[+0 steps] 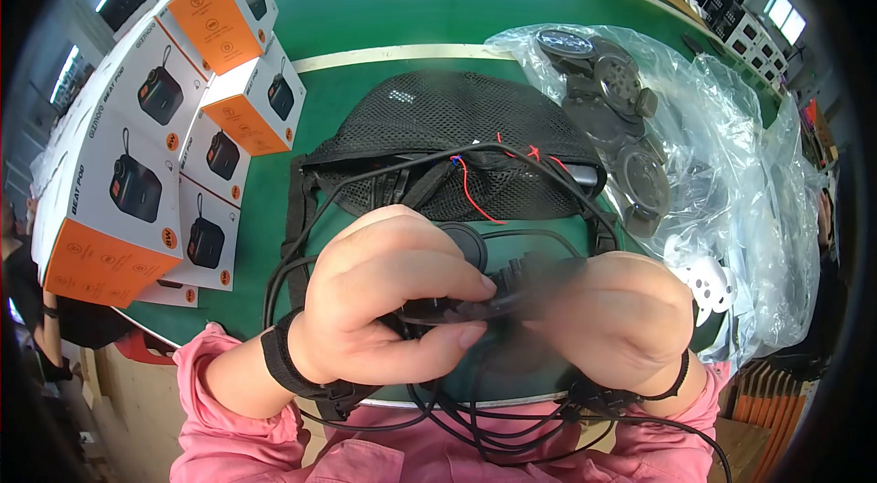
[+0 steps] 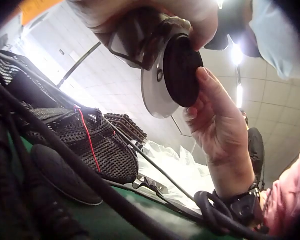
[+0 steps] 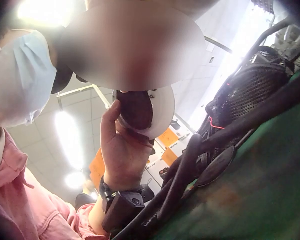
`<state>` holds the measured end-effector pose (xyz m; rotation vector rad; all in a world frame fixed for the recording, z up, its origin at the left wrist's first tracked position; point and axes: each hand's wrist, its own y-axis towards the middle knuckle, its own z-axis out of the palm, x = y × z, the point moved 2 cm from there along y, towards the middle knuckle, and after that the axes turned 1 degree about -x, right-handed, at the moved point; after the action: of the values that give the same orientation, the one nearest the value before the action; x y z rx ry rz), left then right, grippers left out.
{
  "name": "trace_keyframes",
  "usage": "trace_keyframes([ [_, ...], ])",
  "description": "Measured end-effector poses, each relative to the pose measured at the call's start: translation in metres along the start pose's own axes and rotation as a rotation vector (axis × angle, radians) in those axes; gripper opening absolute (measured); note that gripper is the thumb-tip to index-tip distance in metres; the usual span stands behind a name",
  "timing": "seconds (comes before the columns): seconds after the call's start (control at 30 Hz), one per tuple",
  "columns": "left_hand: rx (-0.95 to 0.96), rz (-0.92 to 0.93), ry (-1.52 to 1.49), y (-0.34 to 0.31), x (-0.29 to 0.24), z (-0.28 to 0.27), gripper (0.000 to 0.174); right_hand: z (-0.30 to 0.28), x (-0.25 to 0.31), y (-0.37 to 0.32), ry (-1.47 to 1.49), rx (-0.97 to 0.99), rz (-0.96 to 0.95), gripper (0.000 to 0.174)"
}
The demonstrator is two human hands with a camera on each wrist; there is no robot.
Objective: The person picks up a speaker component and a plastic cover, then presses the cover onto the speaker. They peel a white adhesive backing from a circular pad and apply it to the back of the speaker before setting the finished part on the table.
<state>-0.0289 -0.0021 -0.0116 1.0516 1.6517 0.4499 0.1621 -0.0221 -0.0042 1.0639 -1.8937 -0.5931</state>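
The black cables (image 1: 493,428) looped at 6 o'clock, between your wrists and your chest, are the nearest risk. They trail under both hands, and a pull with either arm could snag them and jerk the piece out of your grip.

Your left hand (image 1: 384,300) is curled round the round disc (image 2: 172,75). Your right hand (image 1: 621,319) pinches it from 3 o'clock, with one fingertip (image 2: 204,75) at the edge of its black face. I judge that the second hazard: pressure on the dark centre could dent or mark it, and a slip would drop it onto the green surface (image 1: 411,8) below. The disc sits between both hands, lifted off the surface, at the middle of the head view.

Further out at 12 o'clock lie a black pad (image 1: 466,241) and the mesh bag (image 1: 457,118) with its red wire (image 1: 466,183). A cable catching there could drag the bag. The plastic bag (image 1: 758,173) of round parts at 2 o'clock and the boxes (image 1: 137,163) at 10 o'clock lie well apart from your hands.

The disc has a flat, matt black centre set in a paler, shiny rim with a small hole in it, and a darker body behind. It is held on edge. In the head view it is blurred.
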Motion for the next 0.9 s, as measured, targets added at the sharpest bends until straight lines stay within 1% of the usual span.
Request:
trace_keyframes([
  [0.2,-0.009,-0.010,0.016,0.000,-0.001,0.001,0.024,0.001,0.001,0.001,-0.041,-0.029,-0.010,0.022],
  [0.23,-0.014,-0.040,0.006,-0.001,0.000,0.001,0.022,0.001,0.001,0.001,-0.041,-0.030,-0.010,0.022],
  [0.3,-0.017,-0.069,-0.003,-0.002,0.001,0.002,0.021,0.002,0.000,0.002,-0.049,-0.002,0.049,0.019],
  [0.37,-0.054,-0.192,-0.031,-0.005,0.004,0.004,0.020,0.004,-0.001,0.005,-0.040,-0.009,0.081,0.017],
  [0.4,-0.054,-0.191,-0.030,-0.007,0.004,0.005,0.020,0.005,-0.002,0.006,-0.031,-0.015,0.115,0.016],
  [0.43,-0.064,-0.261,-0.038,-0.009,0.007,0.005,0.019,0.007,-0.001,0.005,-0.031,-0.016,0.114,0.016],
  [0.47,-0.073,-0.331,-0.047,-0.011,0.009,0.006,0.018,0.009,-0.003,0.004,0.006,-0.043,0.201,0.015],
  [0.5,-0.072,-0.330,-0.046,-0.013,0.010,0.007,0.018,0.011,-0.004,0.002,0.043,-0.070,0.289,0.015],
  [0.53,-0.063,-0.421,-0.047,-0.015,0.012,0.007,0.018,0.013,-0.005,0.001,0.043,-0.071,0.290,0.015],
  [0.57,-0.052,-0.512,-0.048,-0.017,0.013,0.008,0.019,0.015,-0.007,-0.001,0.069,-0.085,0.352,0.016],
  [0.6,-0.049,-0.513,-0.050,-0.015,0.010,0.010,0.019,0.016,-0.009,-0.003,0.096,-0.100,0.415,0.016],
  [0.67,-0.149,-0.916,-0.468,-0.013,0.006,0.017,0.016,0.017,-0.011,-0.005,0.081,-0.106,0.447,0.017],
  [0.7,-0.147,-0.917,-0.469,-0.012,0.006,0.015,0.016,0.017,-0.012,-0.005,0.069,-0.109,0.475,0.017],
  [0.77,-0.204,-0.998,-0.766,-0.012,0.007,0.013,0.020,0.017,-0.013,-0.005,0.070,-0.102,0.506,0.017],
  [0.8,-0.206,-1.012,-0.722,-0.013,0.007,0.015,0.024,0.017,-0.014,-0.005,0.071,-0.093,0.533,0.016],
  [0.9,-0.231,-1.053,-0.779,-0.013,0.007,0.017,0.023,0.016,-0.015,-0.005,0.038,-0.060,0.552,0.015],
])
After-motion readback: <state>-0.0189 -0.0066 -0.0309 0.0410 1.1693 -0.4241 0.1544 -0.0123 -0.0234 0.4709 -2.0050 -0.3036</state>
